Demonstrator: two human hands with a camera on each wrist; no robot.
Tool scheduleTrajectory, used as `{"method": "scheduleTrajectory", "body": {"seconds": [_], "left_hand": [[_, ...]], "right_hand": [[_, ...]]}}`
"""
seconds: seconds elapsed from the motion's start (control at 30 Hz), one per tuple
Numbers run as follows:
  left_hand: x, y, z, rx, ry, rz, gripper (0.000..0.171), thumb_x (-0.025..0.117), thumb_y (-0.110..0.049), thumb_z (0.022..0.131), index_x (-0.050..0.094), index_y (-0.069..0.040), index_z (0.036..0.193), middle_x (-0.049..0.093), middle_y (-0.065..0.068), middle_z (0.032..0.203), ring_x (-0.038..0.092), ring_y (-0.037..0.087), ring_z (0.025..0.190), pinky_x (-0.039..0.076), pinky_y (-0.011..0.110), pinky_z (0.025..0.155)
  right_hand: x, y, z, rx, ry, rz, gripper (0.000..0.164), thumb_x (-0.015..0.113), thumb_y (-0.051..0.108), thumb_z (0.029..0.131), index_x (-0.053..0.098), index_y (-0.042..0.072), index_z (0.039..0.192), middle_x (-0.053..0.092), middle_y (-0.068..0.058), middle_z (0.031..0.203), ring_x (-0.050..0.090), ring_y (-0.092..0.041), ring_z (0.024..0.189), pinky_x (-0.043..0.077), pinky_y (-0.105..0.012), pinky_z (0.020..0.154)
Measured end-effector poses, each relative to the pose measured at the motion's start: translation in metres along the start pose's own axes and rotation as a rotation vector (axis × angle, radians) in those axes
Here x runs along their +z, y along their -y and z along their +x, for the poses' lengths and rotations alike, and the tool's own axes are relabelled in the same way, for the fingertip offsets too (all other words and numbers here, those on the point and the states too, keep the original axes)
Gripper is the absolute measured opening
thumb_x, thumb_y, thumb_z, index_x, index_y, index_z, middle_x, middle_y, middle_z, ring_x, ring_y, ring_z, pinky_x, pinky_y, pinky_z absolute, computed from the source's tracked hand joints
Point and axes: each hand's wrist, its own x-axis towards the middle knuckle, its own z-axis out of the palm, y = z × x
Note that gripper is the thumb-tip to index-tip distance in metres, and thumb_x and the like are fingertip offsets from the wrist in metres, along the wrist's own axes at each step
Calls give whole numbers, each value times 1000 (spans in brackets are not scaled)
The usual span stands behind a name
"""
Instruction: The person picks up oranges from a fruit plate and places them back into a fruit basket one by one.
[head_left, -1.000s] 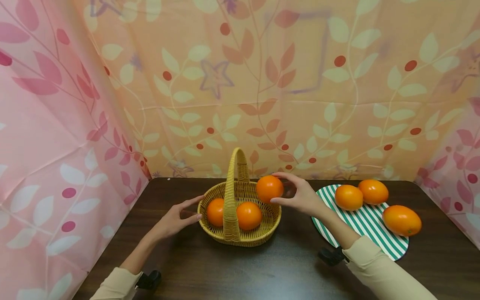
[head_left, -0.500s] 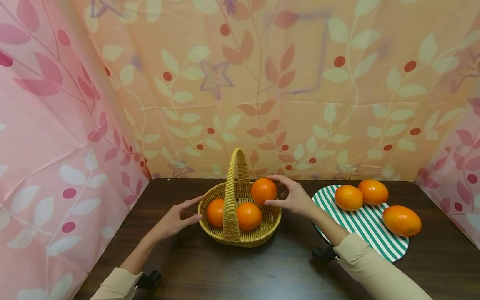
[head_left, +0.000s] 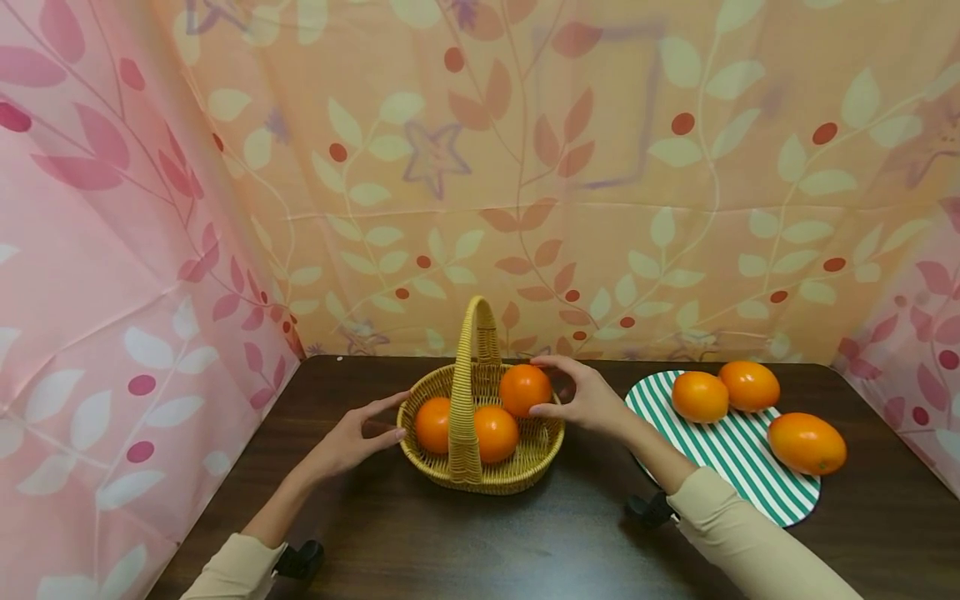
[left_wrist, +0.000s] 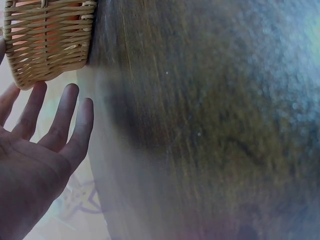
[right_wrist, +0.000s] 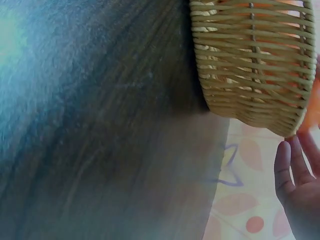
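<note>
A yellow wicker basket with a tall arched handle stands at the table's middle. Inside, at the left, lies an orange, partly hidden by the handle, and beside it another orange. My right hand reaches over the basket's right rim and holds a third orange between fingers and thumb, low at the back right of the basket. My left hand has its fingers extended, with fingertips at the left rim. In the left wrist view, the left hand's fingers are spread below the basket wall.
On the right, a round green-and-white striped mat bears three more orange fruits, one a longer orange fruit near the mat's right edge. A patterned cloth hangs behind the dark wooden table.
My right hand has moved left and slightly down, bringing its orange lower into the basket beside the others. The middle orange has shifted slightly left. My left hand stays at the rim.
</note>
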Motion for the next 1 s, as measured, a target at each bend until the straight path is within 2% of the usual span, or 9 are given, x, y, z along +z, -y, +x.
{"method": "scheduleTrajectory", "body": {"seconds": [0.13, 0.37, 0.47, 0.63, 0.7, 0.8, 0.87, 0.93, 1.0], "left_hand": [[0, 1, 0, 4, 0, -4, 60, 69, -15, 99, 45, -3, 153, 47, 20, 151, 66, 39, 109, 54, 47, 91], [0, 2, 0, -12, 5, -3, 61, 69, -17, 99, 44, -6, 154, 46, 18, 152, 64, 41, 111, 51, 54, 93], [0, 2, 1, -11, 8, -10, 61, 69, -16, 99, 44, -5, 154, 45, 19, 152, 64, 42, 110, 51, 54, 94], [1, 2, 2, -4, 7, -20, 62, 70, -15, 99, 44, -4, 154, 45, 20, 153, 64, 43, 110, 51, 54, 94], [1, 2, 2, -1, 5, -23, 61, 70, -15, 99, 44, -4, 153, 45, 20, 152, 64, 43, 110, 52, 50, 93], [1, 2, 2, 5, 4, -28, 60, 69, -13, 99, 45, -3, 153, 45, 20, 152, 64, 43, 109, 53, 46, 93], [1, 2, 1, 7, 1, -27, 60, 69, -12, 99, 45, -3, 153, 45, 20, 152, 65, 42, 109, 53, 44, 92], [1, 2, 1, 11, -2, -24, 60, 69, -12, 98, 45, -2, 152, 45, 20, 152, 65, 41, 109, 53, 46, 93], [1, 3, 1, 10, -7, -14, 60, 70, -12, 98, 45, -3, 152, 46, 20, 152, 66, 41, 109, 53, 47, 93]], "right_hand": [[-7, -3, -2, 4, -21, 26, 55, 87, 13, 83, 63, 7, 133, 66, -13, 126, 64, -30, 107, 56, -47, 80], [-23, -5, -15, 9, -83, -3, 31, 83, 12, 87, 71, 9, 117, 71, -3, 107, 67, -22, 88, 57, -36, 71], [-30, -8, -23, 27, -85, -20, 29, 83, 12, 87, 72, 11, 113, 71, -5, 102, 67, -19, 80, 56, -32, 65], [-40, -11, -34, 63, -72, -37, 27, 82, 14, 89, 71, 11, 114, 70, -10, 102, 66, -19, 76, 56, -33, 64], [-43, -11, -39, 70, -69, -40, 27, 81, 12, 90, 71, 10, 115, 70, -8, 102, 66, -20, 77, 56, -33, 65], [-50, 6, -45, 66, -68, -55, 26, 79, 5, 89, 70, 5, 113, 70, -8, 101, 66, -23, 78, 57, -35, 67], [-53, 10, -49, 66, -73, -71, 26, 78, 1, 89, 69, 2, 113, 69, -9, 100, 66, -25, 81, 57, -36, 69], [-57, 10, -53, 61, -79, -87, 26, 78, 0, 89, 69, 2, 113, 70, -8, 101, 66, -25, 84, 57, -35, 71], [-60, -3, -56, 58, -85, -92, 26, 78, 3, 89, 69, 4, 114, 70, -6, 102, 67, -22, 86, 57, -34, 73]]}}
